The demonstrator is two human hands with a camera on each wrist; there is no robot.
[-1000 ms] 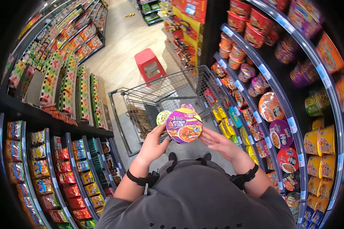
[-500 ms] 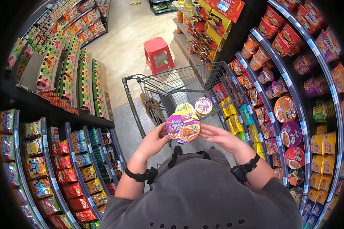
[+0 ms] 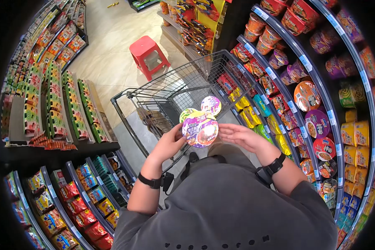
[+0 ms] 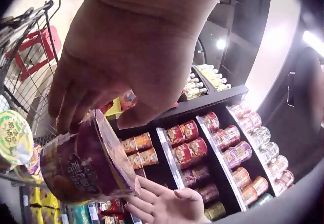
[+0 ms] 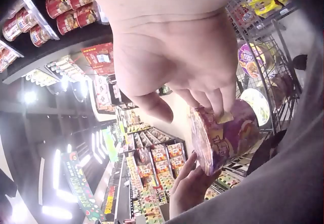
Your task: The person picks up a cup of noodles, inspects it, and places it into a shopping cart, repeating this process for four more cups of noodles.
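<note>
A purple instant noodle bucket (image 3: 201,132) with a picture of noodles on its lid is held in front of the person's body, lid facing up toward the head. My left hand (image 3: 169,143) grips its left side, the thumb near the lid's edge. On the opposite side, my right hand (image 3: 245,137) touches the bucket wall with straight fingers, its thumb (image 5: 157,107) standing off it. Just beyond the bucket, in the cart, are a green-lidded noodle bucket (image 4: 15,138) and another with a purple and white lid (image 3: 211,106).
A wire shopping cart (image 3: 166,86) stands directly ahead. Past it, a red plastic stool (image 3: 148,56) is on the floor. Shelves of noodle buckets (image 3: 316,123) line the right side, and bagged goods (image 3: 84,217) fill shelves at the left.
The head view has shifted, and the cart and stool sit further left than half a second ago. The purple and white lid has come out from behind the held bucket, which stays between both hands.
</note>
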